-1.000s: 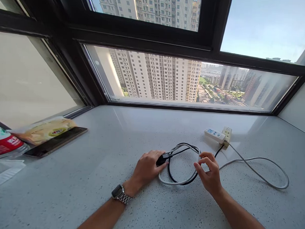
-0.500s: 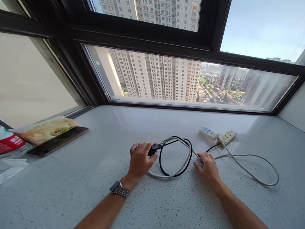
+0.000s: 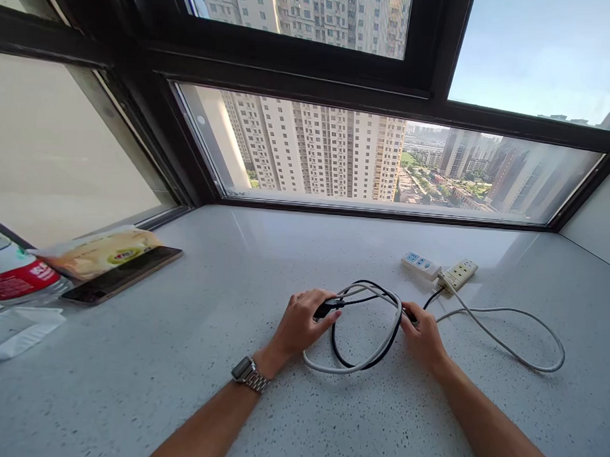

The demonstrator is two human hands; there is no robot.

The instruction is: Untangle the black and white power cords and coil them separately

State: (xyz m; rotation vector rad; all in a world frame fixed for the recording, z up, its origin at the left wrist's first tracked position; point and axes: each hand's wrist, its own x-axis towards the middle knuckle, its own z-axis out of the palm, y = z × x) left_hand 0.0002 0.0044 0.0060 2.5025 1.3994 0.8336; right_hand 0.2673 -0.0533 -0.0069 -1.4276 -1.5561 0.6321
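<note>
My left hand (image 3: 302, 322), with a watch on its wrist, is closed around a black plug (image 3: 326, 308) at the end of a cord. Between my hands, a white cable (image 3: 347, 371) and a black cable (image 3: 336, 343) run together in a loose loop. The right side of that loop is pinched in my right hand (image 3: 424, 336), whose fingers partly hide the cables. Just beyond that hand lie a white power strip (image 3: 420, 264) and a cream power strip (image 3: 459, 274), side by side and touching cords.
A long bend of white cable (image 3: 561, 351) spreads over the speckled counter (image 3: 190, 358) on the right. At far left are a bottle with a red label (image 3: 20, 280), a tissue pack (image 3: 109, 251), a phone (image 3: 123, 275) and a white wrapper (image 3: 21, 332). Windows border the back.
My left hand has moved right with the plug, closer to my right hand. My right hand has gone from resting over the white cable to pinching the loop's right side.
</note>
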